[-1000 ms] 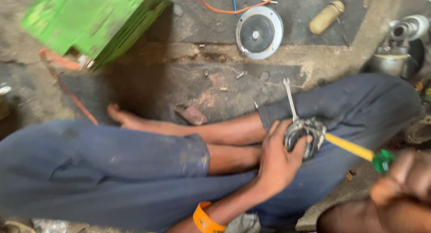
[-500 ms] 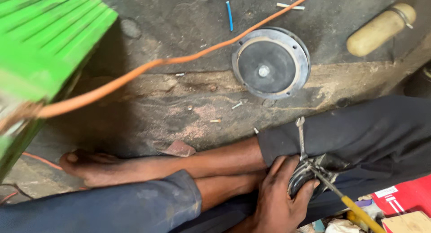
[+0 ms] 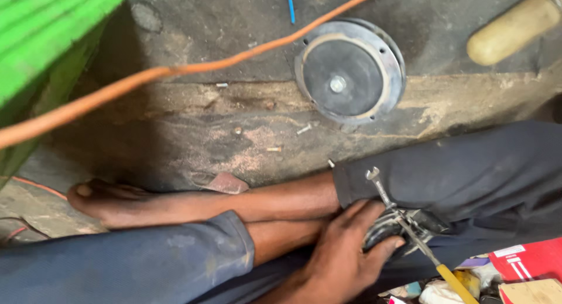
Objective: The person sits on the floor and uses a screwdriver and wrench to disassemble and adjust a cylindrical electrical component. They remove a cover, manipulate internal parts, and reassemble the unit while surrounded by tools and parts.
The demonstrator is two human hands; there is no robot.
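My left hand is curled around a round dark metal part that rests on my lap, against my dark trouser leg. A thin metal tool with a yellow handle lies slanted across the part, its forked tip pointing up over the trouser leg. The handle runs off toward the lower right. My right hand is out of view. I sit cross-legged, with my bare foot stretched to the left on the floor.
A round metal disc with a centre bolt lies on the grimy concrete floor ahead. An orange cable crosses from the left to the top. A green crate stands at the left, a beige cylinder at the top right and a red box at the lower right.
The view has moved in closer and lower. My left hand stays wrapped on the metal part. My right hand, on the tool handle a second ago, has left the view.
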